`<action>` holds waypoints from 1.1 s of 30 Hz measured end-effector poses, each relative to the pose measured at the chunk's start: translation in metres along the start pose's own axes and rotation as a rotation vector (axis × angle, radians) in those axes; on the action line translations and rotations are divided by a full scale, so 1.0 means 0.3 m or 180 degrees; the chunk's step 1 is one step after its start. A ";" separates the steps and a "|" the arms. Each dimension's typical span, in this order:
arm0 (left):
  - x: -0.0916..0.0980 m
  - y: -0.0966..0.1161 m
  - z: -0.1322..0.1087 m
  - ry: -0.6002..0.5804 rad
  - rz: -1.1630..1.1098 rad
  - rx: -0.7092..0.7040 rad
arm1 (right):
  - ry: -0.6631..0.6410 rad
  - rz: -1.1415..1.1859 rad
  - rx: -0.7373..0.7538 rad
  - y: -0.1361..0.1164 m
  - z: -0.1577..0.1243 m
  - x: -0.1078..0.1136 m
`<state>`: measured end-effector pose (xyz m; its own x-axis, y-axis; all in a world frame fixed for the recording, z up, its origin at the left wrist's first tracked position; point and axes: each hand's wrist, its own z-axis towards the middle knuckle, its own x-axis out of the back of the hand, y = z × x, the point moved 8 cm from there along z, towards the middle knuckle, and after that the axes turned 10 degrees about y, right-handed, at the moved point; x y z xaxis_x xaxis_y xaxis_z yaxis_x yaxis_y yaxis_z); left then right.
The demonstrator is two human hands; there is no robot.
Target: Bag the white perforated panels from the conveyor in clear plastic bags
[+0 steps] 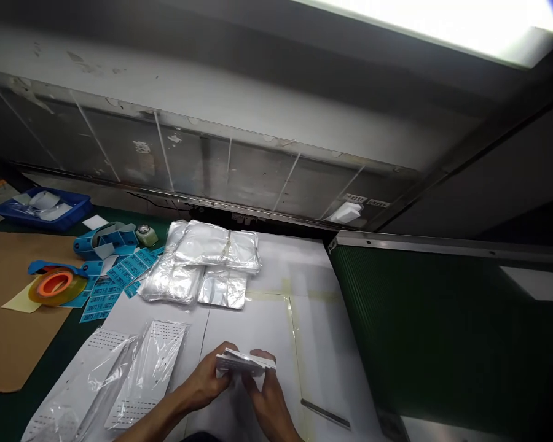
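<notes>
Between my two hands is a small stack of white cards or folded papers (pixel 244 363), seen nearly edge-on above the white-covered table. My left hand (pixel 214 374) grips its left end, fingers behind and thumb in front. On the right end, my right hand (pixel 265 387) is closed in the same way. Left of my hands lie two clear plastic bags holding white perforated sheets, one nearer (pixel 147 371) and one farther left (pixel 85 387). A thin dark metal strip or tool (pixel 325 414) rests on the paper to the right of my right hand.
Bundles of clear plastic bags (pixel 216 248) are piled at the back. Leftward are blue label strips (pixel 131 270), a tape roll (pixel 55 285), a small glass jar (pixel 146 235), a blue tray (pixel 76 212) and brown cardboard (pixel 13 344). A green conveyor belt (pixel 442 331) borders the right side.
</notes>
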<state>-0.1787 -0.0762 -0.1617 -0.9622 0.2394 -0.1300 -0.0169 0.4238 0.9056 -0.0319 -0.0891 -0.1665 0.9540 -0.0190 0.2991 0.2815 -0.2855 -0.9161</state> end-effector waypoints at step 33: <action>0.168 -0.024 0.573 0.0992 0.4401 -0.0794 | 0.0420 0.1704 -0.1735 0.460 -0.126 0.040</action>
<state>-0.1803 0.0829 -0.2443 -0.2648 0.1136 0.9576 0.9473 -0.1551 0.2803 0.0146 -0.1649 -0.2792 0.9161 -0.3915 -0.0869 -0.3375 -0.6357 -0.6943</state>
